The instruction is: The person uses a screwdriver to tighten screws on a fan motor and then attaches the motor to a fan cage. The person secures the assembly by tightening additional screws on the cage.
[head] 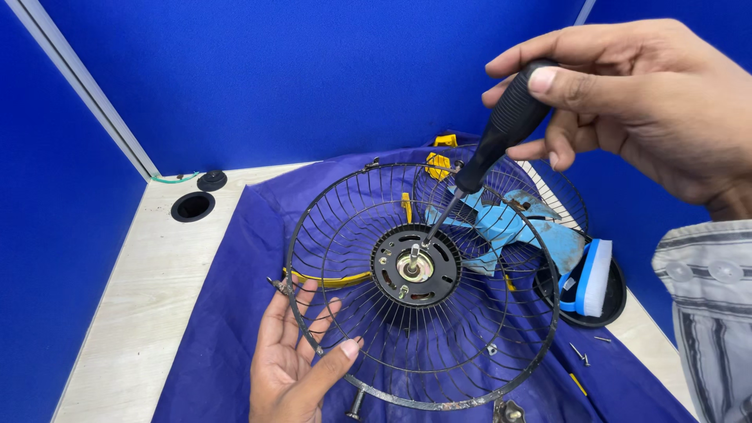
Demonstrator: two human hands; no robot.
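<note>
Over a purple cloth spread on a pale table, the head view shows a round wire fan guard standing tilted toward the camera, its black motor hub in the middle with a short metal shaft sticking out.

Left hand sits at the guard's lower left rim, palm up, fingers slipped behind the wires and thumb pressed on the front, so it is clamped on the rim and props the guard. Right hand is high at the upper right, closed around the black ribbed handle of a screwdriver; the blade slants down and left, with its tip touching the hub just beside the shaft, apparently at a screw, though the head is too small to make out.

By my judgement the guard is light but springy: thin wires will flex and bend if squeezed, and rust spots on the rim suggest rough edges. Taking it by the thick outer ring or the stiff hub seems safest. The ribbed handle should grip well.

Behind the guard lie a second guard, a light blue fan blade and yellow clips. At right a blue and white sponge rests in a black dish, with loose screws nearby on the cloth. Blue walls enclose the table, which has a round hole at the far left.
</note>
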